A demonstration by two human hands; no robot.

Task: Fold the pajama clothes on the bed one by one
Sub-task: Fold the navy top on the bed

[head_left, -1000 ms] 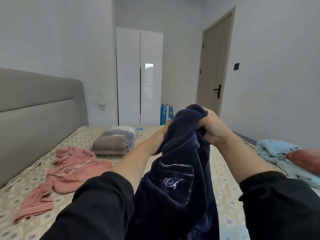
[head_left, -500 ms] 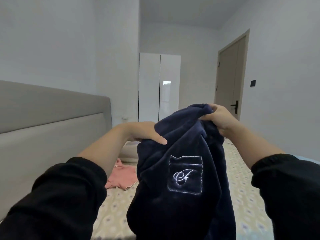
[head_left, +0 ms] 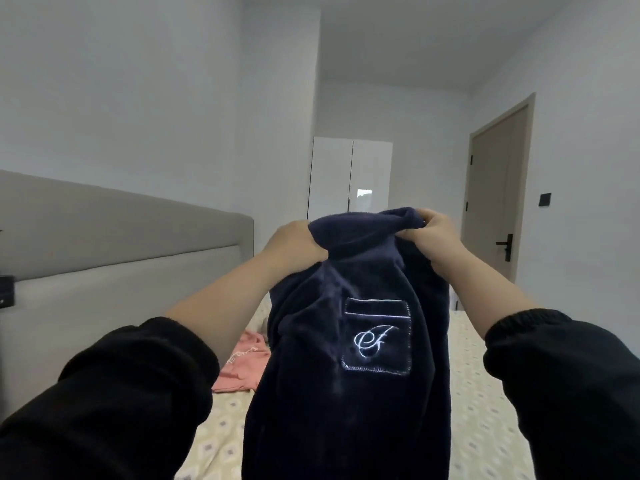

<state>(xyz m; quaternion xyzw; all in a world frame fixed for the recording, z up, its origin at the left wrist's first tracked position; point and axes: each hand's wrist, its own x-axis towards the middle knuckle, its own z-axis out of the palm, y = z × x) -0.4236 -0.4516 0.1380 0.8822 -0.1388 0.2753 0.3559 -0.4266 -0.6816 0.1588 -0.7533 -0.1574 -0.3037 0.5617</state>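
Fingers of the left hand [head_left: 294, 244] and the right hand [head_left: 436, 237] were curled tight into the bunched top edge of a dark navy plush pajama garment [head_left: 346, 410], which hung in the air above the patterned beige bed [head_left: 485, 393]. To my eye this was the opening step on that piece; next it would need spreading by its corners and laying flat, clear of the crumpled pink pajama piece [head_left: 242, 365] nearby.

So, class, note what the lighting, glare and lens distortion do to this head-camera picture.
Head view: soft, even light, no hard shadows; a glare patch on the white wardrobe. Head view again: the wide lens tilts the door; the navy pajama reads nearly black, its embroidered pocket sharp.
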